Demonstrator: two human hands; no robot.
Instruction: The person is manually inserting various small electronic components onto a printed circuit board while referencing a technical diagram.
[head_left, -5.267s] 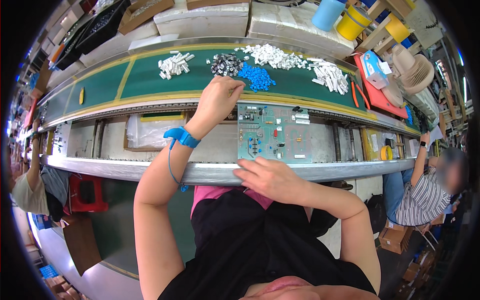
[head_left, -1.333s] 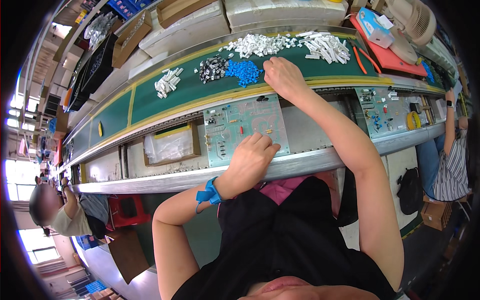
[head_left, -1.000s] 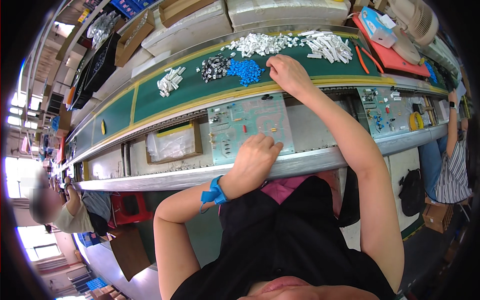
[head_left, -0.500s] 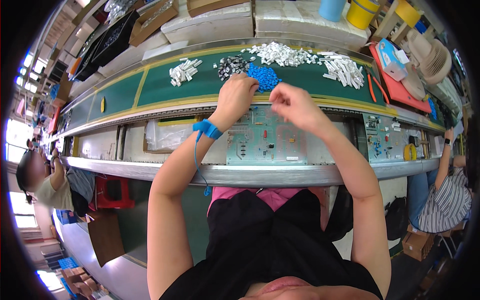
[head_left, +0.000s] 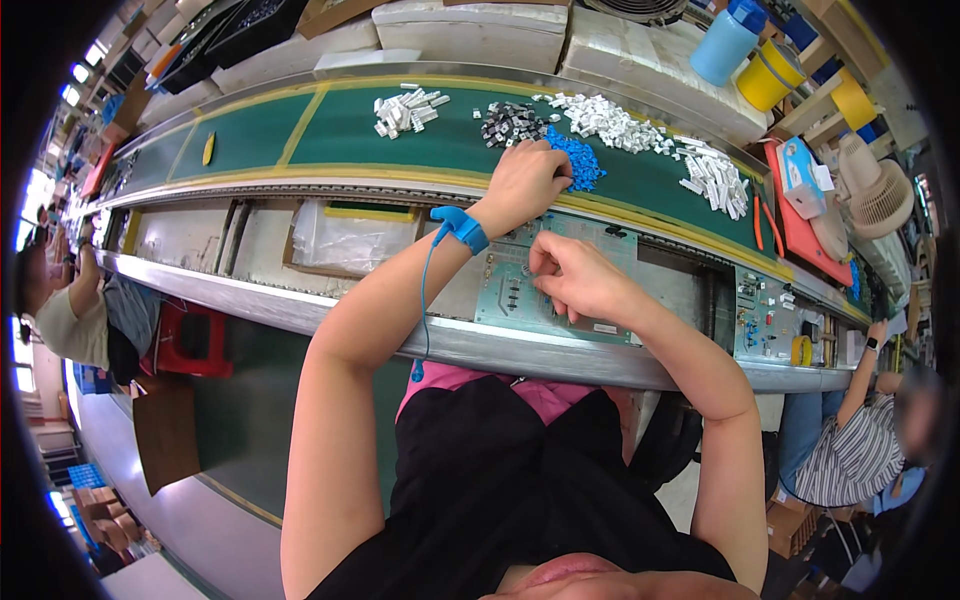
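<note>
Circuit board (head_left: 545, 285) lies flat near the counter's near edge, its long axis along that edge. Right hand (head_left: 575, 280) rests on it, fingers pinched shut. Left hand (head_left: 525, 180), curled loosely, touches the blue parts (head_left: 577, 160) beyond.

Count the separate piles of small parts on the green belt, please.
5: a white pile at the left, a dark grey pile, a blue pile touched by the left hand, and two white piles to the right.
</note>
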